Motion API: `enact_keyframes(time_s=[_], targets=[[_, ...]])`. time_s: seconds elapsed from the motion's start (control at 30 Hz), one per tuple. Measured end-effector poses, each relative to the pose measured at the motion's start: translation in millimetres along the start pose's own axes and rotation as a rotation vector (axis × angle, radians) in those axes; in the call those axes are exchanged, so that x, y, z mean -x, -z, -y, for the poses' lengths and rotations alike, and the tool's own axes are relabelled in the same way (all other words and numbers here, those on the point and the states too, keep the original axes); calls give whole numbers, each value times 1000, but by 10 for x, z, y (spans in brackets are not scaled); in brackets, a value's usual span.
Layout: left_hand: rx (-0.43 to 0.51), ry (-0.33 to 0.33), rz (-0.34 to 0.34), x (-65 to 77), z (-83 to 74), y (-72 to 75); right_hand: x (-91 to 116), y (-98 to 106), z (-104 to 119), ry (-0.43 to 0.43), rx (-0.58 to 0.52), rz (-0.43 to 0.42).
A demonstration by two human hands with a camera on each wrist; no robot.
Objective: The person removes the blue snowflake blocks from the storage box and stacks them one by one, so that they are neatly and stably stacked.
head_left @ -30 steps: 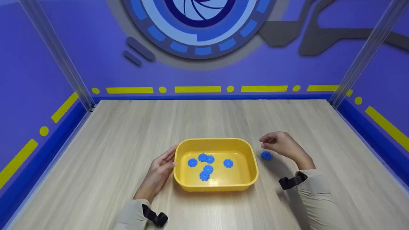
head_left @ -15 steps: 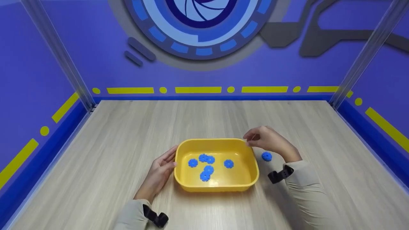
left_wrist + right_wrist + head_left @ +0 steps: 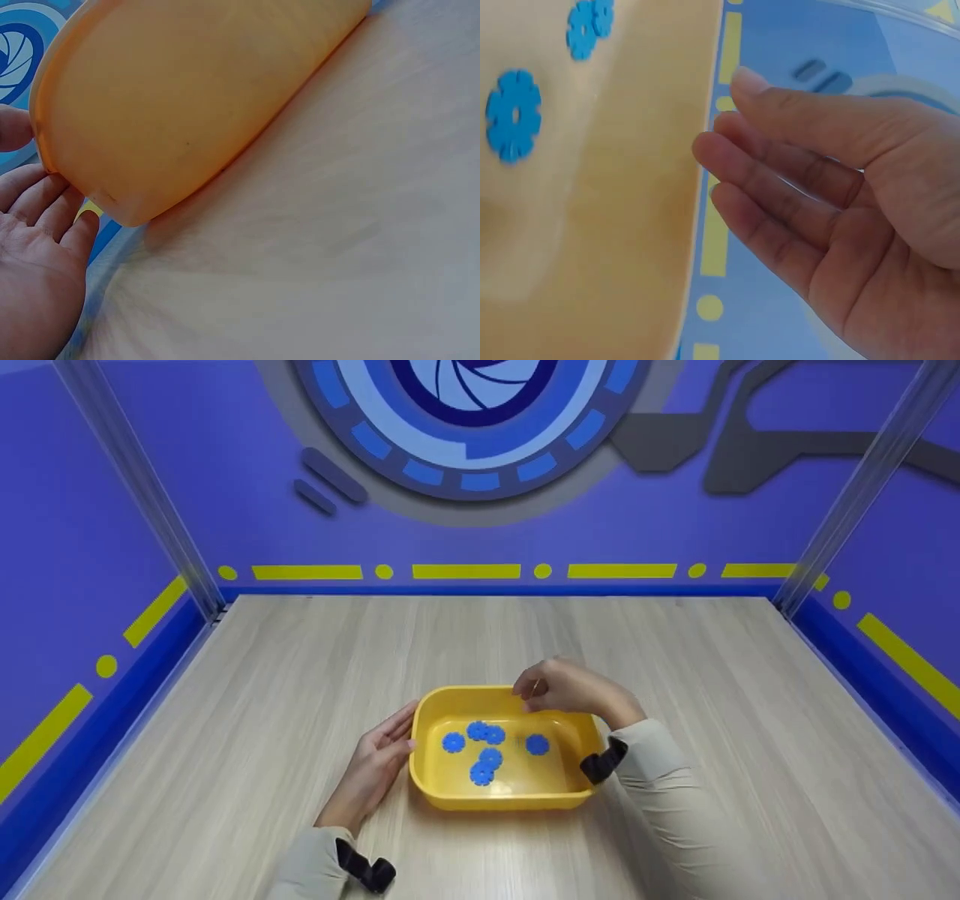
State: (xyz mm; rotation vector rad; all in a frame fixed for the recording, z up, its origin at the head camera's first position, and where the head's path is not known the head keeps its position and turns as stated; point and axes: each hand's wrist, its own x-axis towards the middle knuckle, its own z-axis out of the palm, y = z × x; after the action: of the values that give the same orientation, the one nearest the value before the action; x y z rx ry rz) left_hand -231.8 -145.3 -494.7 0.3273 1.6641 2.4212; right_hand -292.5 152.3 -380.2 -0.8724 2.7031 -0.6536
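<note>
A yellow plastic basin point(image 3: 502, 803) stands on the table, with several blue notched snowflake discs point(image 3: 537, 745) lying flat on its floor. My left hand point(image 3: 375, 761) rests against the basin's left end from outside, fingers extended; the left wrist view shows fingertips point(image 3: 56, 187) at its wall. My right hand point(image 3: 574, 686) is over the basin's far right rim. In the right wrist view, this hand point(image 3: 832, 202) has loosely bent fingers and thumb apart, with nothing between them. A single disc point(image 3: 514, 116) lies nearest to it inside the basin.
The wood-grain table point(image 3: 315, 660) is bounded by a blue-purple back wall point(image 3: 480, 540) and side panels. My right sleeve point(image 3: 660, 765) crosses over the table just right of the basin. Black wrist cameras point(image 3: 367, 874) sit on both wrists.
My right hand has moved left from beside the basin to over its far rim. The lone disc on the table at right is now hidden behind my sleeve. My left hand stays put.
</note>
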Motion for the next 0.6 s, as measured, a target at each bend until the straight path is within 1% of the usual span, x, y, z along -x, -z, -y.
enact_keyframes(time_s=[0.13, 0.33, 0.5, 0.6], targets=[[3, -6, 2, -6, 9, 6, -102, -89, 78, 35, -15, 74], [3, -7, 3, -4, 17, 4, -226, -243, 145, 46, -11, 187], [-6, -9, -3, -2, 14, 4, -316, -363, 185, 1, -17, 261], [4, -7, -9, -2, 8, 3, -356, -426, 202, -24, 2, 290]])
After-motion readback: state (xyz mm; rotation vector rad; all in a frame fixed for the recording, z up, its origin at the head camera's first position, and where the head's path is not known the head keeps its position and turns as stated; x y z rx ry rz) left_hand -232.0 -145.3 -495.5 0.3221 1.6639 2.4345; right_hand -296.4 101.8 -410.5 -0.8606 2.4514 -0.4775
